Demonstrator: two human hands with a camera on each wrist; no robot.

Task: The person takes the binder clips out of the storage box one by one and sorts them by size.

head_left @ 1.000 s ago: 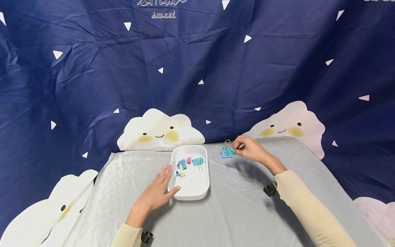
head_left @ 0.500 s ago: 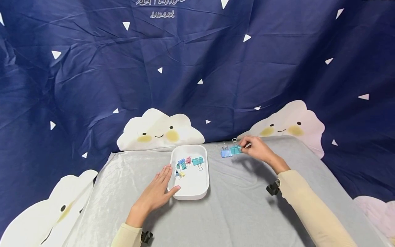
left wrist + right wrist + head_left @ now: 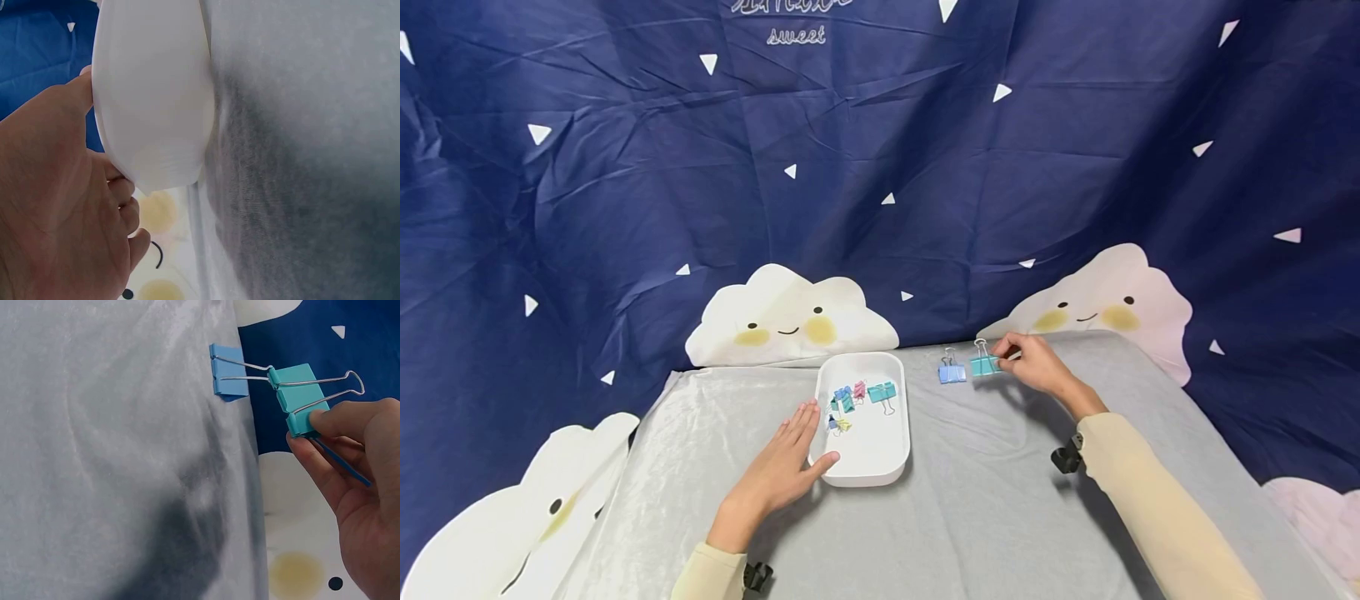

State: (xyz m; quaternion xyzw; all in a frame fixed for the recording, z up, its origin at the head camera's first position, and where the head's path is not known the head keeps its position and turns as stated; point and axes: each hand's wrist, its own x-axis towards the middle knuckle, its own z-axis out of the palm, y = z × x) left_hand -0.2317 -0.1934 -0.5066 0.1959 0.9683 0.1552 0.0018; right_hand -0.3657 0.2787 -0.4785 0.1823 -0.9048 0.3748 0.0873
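Observation:
Between thumb and fingers, my right hand (image 3: 1033, 364) pinches a teal binder clip (image 3: 984, 367) by one end. In the right wrist view this clip (image 3: 301, 387) has its wire handle pointing away to the right. A light blue binder clip (image 3: 952, 374) sits on the cloth just to its left, with a gap between the two in the head view. My left hand (image 3: 778, 467) rests against the left side of a white box (image 3: 895, 458), fingers spread along the rim and thumb at the near corner. The left wrist view shows the box wall (image 3: 150, 94) beside the palm.
Inside the box lie a larger teal binder clip (image 3: 882, 392), a pink clip (image 3: 860, 389), a yellow clip (image 3: 844, 425) and several blue and green ones. Grey cloth (image 3: 955, 517) covers the table, and a dark blue curtain (image 3: 835, 225) hangs along its far edge.
My right hand has moved right with the teal binder clip, away from the blue one it overlapped. The blue clip stays in place and now shows fully. My left hand has not moved.

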